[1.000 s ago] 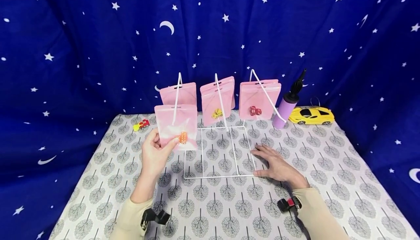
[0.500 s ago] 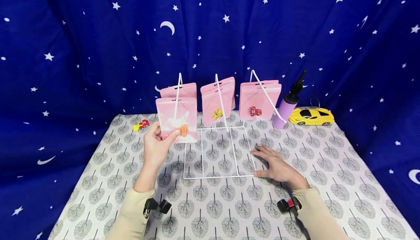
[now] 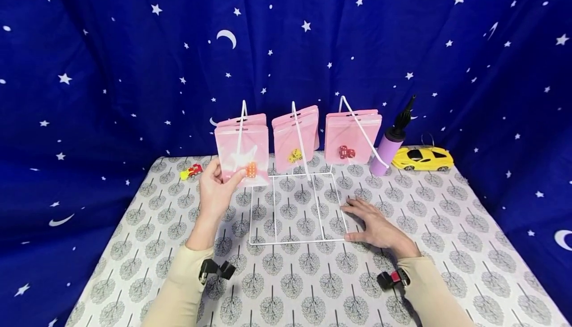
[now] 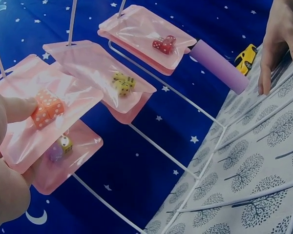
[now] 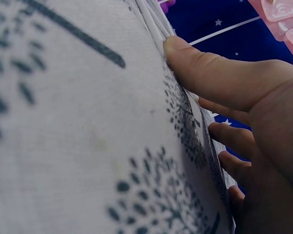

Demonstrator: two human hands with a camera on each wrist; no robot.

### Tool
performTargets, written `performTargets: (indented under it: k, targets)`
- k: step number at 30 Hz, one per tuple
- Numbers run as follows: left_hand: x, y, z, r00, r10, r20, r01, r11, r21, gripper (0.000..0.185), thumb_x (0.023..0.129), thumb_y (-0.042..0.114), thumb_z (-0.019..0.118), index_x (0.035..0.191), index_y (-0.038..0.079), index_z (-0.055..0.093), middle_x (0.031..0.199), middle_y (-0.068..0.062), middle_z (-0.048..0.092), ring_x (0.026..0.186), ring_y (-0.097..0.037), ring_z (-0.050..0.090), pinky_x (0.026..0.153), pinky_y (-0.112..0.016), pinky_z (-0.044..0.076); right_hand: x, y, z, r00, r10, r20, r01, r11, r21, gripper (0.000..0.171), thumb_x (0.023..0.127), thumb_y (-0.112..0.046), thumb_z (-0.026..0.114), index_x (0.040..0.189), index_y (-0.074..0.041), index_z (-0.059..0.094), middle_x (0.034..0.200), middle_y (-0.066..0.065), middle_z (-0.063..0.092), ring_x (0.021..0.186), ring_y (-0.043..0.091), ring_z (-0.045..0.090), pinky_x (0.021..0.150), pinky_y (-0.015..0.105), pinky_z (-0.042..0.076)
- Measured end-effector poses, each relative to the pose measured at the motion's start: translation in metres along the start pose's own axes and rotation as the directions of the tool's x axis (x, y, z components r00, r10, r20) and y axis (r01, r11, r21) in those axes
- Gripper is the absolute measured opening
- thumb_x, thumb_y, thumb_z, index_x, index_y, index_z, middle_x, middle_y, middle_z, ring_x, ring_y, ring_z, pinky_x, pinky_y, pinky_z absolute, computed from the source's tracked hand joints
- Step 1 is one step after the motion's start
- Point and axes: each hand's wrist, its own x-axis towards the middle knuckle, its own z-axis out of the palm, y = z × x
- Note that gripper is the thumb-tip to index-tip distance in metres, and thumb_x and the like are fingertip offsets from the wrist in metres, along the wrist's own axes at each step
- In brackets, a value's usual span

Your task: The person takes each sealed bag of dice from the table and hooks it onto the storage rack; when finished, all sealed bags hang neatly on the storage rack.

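Note:
My left hand (image 3: 215, 188) pinches the lower left part of a pink zip pouch (image 3: 237, 141) holding orange dice (image 3: 251, 169). The pouch hangs on the left prong of a white wire rack (image 3: 295, 242), close in front of another pink pouch. In the left wrist view that rear pouch (image 4: 85, 144) shows a purple and a yellow die. Fingers extended, my right hand (image 3: 373, 225) rests on the table at the right side of the rack's base, its thumb at the front corner.
Pink pouches with yellow dice (image 3: 295, 156) hang on the middle prong, and pouches with red dice (image 3: 347, 152) on the right one. Right of the rack are a purple hand pump (image 3: 386, 151) and a yellow toy car (image 3: 422, 159). A small red-and-yellow toy (image 3: 191, 171) lies at left.
My left hand has moved the orange-dice pouch up and back along the left prong, nearer the pouch behind it. The right hand has stayed in place.

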Motion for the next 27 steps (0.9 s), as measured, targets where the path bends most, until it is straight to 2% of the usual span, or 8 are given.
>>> performTargets:
  k: [7,14,20,27]
  targets:
    - [0.006,-0.006,0.001,1.0,0.021,-0.008,-0.021,1.0,0.012,0.039,0.078,0.007,0.081,0.111,0.0,0.063,0.084,0.001,0.068,0.064,-0.014,0.058,0.055,-0.019,0.054,0.0,-0.001,0.0,1.0,0.003,-0.001,-0.003,1.0,0.0,0.08,0.075,-0.044,0.079,0.141,-0.01,0.049,0.154,0.025,0.031,0.142,0.05,0.022,0.111,0.073,0.013]
    - [0.009,-0.008,0.001,1.0,0.004,-0.01,-0.004,1.0,0.005,0.039,0.077,0.006,0.081,0.111,0.0,0.062,0.085,0.002,0.069,0.063,-0.009,0.058,0.057,-0.019,0.055,0.0,-0.001,-0.001,1.0,-0.005,-0.001,0.005,1.0,0.003,0.08,0.075,-0.043,0.08,0.141,-0.01,0.05,0.154,0.026,0.031,0.142,0.05,0.022,0.111,0.073,0.013]
    - [0.011,-0.01,0.0,1.0,-0.009,-0.012,0.009,1.0,0.016,0.042,0.076,0.006,0.081,0.114,0.002,0.063,0.096,-0.007,0.072,0.072,-0.011,0.065,0.065,-0.022,0.058,0.0,-0.001,-0.001,1.0,0.001,0.003,-0.001,1.0,0.001,0.081,0.074,-0.043,0.08,0.141,-0.01,0.049,0.154,0.025,0.031,0.142,0.05,0.022,0.111,0.072,0.013]
    - [0.013,-0.018,-0.003,1.0,-0.001,0.005,0.001,1.0,-0.006,0.044,0.077,0.001,0.079,0.118,-0.001,0.062,0.105,-0.018,0.07,0.08,-0.011,0.067,0.071,-0.022,0.059,0.0,-0.002,-0.001,1.0,0.008,0.001,-0.008,1.0,-0.002,0.081,0.074,-0.044,0.08,0.141,-0.01,0.049,0.154,0.025,0.031,0.143,0.049,0.021,0.112,0.072,0.013]
